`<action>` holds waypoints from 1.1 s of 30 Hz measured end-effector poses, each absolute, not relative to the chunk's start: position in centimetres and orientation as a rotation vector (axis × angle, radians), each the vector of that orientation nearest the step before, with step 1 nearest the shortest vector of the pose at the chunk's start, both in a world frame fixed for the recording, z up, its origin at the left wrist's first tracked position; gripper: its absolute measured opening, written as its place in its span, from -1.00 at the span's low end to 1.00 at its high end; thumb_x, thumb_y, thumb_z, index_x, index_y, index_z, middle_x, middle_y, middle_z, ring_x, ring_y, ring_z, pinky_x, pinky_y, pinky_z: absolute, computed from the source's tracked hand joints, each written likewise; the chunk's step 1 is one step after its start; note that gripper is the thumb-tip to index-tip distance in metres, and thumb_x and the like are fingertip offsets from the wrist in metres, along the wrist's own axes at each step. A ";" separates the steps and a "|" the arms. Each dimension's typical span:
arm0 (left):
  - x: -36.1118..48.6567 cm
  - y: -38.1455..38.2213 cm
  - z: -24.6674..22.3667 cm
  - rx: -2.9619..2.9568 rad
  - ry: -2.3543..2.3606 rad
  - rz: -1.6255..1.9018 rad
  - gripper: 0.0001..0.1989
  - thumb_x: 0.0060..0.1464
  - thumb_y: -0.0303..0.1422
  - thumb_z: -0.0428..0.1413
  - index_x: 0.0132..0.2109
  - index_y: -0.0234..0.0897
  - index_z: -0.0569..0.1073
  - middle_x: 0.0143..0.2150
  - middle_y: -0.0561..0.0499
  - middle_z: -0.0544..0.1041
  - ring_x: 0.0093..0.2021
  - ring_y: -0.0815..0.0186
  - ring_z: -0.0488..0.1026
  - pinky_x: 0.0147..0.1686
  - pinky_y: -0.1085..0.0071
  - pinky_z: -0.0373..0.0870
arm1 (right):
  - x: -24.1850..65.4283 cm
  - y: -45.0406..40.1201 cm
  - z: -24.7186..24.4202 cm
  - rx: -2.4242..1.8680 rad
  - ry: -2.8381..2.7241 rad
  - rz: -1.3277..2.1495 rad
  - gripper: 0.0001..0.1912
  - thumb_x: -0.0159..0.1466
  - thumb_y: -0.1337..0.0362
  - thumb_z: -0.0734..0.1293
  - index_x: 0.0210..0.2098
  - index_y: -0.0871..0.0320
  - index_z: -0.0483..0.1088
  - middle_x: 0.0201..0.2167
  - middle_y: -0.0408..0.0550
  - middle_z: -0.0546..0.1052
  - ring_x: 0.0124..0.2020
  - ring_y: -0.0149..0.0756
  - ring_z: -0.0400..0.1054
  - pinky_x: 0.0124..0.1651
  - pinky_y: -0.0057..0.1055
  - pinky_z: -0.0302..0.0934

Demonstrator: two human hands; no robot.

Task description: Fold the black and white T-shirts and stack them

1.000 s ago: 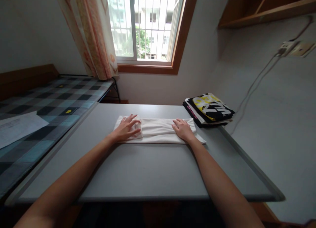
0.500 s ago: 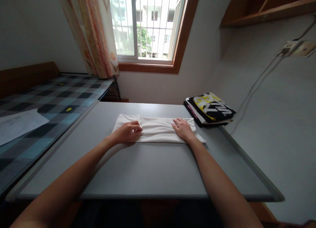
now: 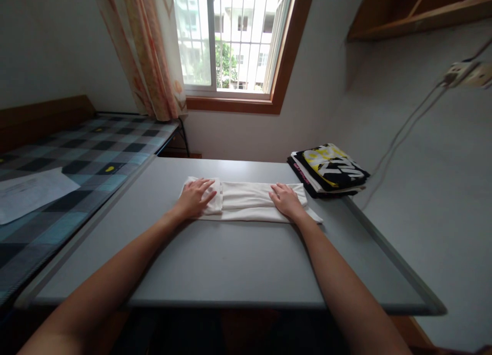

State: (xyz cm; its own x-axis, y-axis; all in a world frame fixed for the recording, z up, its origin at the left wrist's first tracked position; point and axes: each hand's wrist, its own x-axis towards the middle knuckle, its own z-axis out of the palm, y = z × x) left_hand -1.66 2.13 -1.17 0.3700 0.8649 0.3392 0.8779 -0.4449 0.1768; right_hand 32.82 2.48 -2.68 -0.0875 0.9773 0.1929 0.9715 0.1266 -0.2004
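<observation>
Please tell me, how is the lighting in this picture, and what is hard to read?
Head view: window glares, bleaching the building outside; table shines along its far edge; folds in the white cloth show; print on the paper is illegible.

A smooth, pale grey rectangular table [image 3: 223, 265] with a grey edging strip is spread across the near and middle part of the scene. On its far half, a long white fabric strip [image 3: 249, 196] is laid from left to right, its left end doubled over. At the far right, a stack of folded black and white cloths [image 3: 330, 171], topped by yellow-and-white print, is placed. On the left, a bed covered in blue, grey and black checks [image 3: 126, 142] is topped by a flat white paper sheet [image 3: 36, 191].
</observation>
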 end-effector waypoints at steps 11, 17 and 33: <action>-0.7 1.3 -2.1 -2.740 -1.388 -0.300 -0.39 0.33 0.01 -0.12 0.42 -0.10 0.16 0.47 -0.10 0.09 0.46 -0.04 -0.05 0.37 -0.16 -0.21 | 32.9 2.6 -3.0 -1.911 -2.121 0.023 -0.54 0.43 0.14 0.15 0.20 0.17 0.40 0.26 0.14 0.38 0.28 -0.04 0.20 0.29 -0.17 0.05; -0.5 1.1 -2.3 -2.809 -1.327 -0.262 -0.38 0.33 0.03 -0.12 0.41 -0.11 0.18 0.46 -0.12 0.10 0.45 -0.01 0.00 0.36 -0.06 -0.10 | 32.8 2.5 -2.9 -1.902 -2.123 0.023 -0.53 0.43 0.14 0.14 0.20 0.20 0.40 0.26 0.17 0.37 0.28 -0.03 0.20 0.30 -0.16 0.06; -0.5 0.9 -2.0 -2.814 -1.358 -0.273 -0.40 0.34 0.01 -0.12 0.39 -0.13 0.21 0.46 -0.13 0.11 0.44 0.01 0.03 0.35 -0.04 -0.06 | 32.8 2.5 -2.8 -1.895 -2.135 0.010 -0.54 0.42 0.15 0.14 0.19 0.19 0.41 0.26 0.17 0.38 0.28 -0.04 0.21 0.29 -0.16 0.06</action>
